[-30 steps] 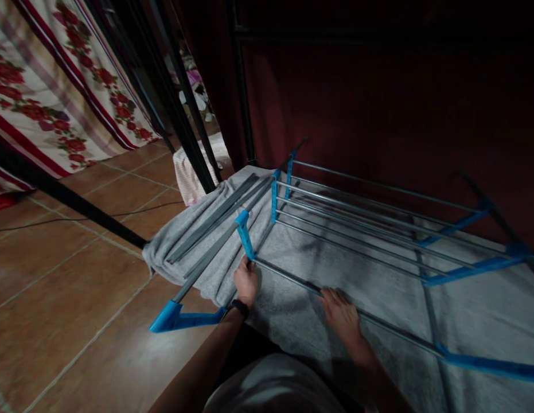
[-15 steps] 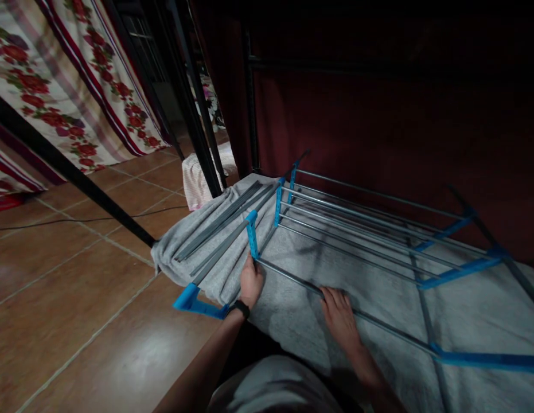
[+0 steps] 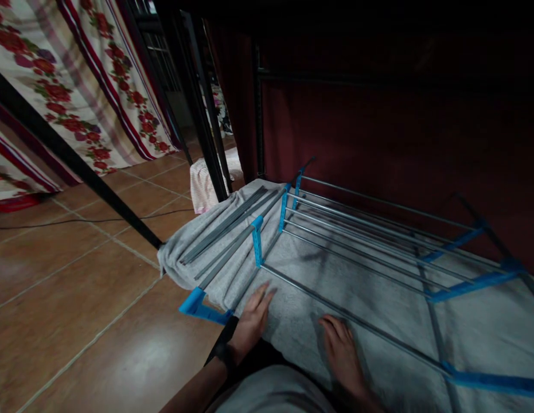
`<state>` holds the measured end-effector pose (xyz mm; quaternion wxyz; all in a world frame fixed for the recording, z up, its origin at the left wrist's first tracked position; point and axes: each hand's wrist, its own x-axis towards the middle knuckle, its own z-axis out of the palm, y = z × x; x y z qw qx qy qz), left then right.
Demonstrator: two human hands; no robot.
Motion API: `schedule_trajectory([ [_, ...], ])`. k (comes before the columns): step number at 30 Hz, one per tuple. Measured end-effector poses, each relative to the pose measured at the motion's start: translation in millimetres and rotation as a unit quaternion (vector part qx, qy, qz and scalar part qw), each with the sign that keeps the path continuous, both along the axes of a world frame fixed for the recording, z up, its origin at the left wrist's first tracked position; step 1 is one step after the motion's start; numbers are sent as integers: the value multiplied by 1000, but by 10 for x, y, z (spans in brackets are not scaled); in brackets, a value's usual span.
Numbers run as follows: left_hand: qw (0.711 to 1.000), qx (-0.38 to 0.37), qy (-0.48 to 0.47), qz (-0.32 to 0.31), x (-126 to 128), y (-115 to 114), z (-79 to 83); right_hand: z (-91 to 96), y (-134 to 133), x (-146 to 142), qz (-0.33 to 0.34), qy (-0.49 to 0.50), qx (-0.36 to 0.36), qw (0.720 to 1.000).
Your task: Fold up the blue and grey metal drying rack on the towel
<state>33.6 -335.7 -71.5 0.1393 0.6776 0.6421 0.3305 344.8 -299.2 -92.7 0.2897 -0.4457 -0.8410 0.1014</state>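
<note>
Left hand [image 3: 252, 320]: fingers open, empty, near the front rod [image 3: 353, 318]
Right hand [image 3: 342, 351]: fingers open, empty
Blanket [image 3: 295, 324]: apparently cushions the rack [image 3: 257, 248]

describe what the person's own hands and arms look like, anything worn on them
The left hand and right hand are both ungloved. The forearms show no sleeves as far as the picture reaches. A dark, rounded band circles the wrist behind the left hand, too dim to tell whether it is a watch; none shows behind the right.
</note>
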Motion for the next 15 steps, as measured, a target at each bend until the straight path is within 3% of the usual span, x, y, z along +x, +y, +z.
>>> schedule_trajectory([
  [2,997,-8,33,-65,-117,-298,-3,-12,12,-2,0,7,-4,1000],
  [4,996,-10,43,-81,-287,-613,-8,-34,18,3,2,10,-10,1000],
  [7,999,-23,23,-13,-632,-1011,-28,-61,26,13,5,13,-16,1000],
  [9,997,-33,5,64,-894,-1151,-41,-64,32,16,3,15,-20,1000],
  [12,980,-33,-12,196,-1264,-1109,-11,-55,40,15,0,16,-27,1000],
  [15,957,-6,-26,289,-1556,-799,109,-56,45,13,-3,15,-22,1000],
])
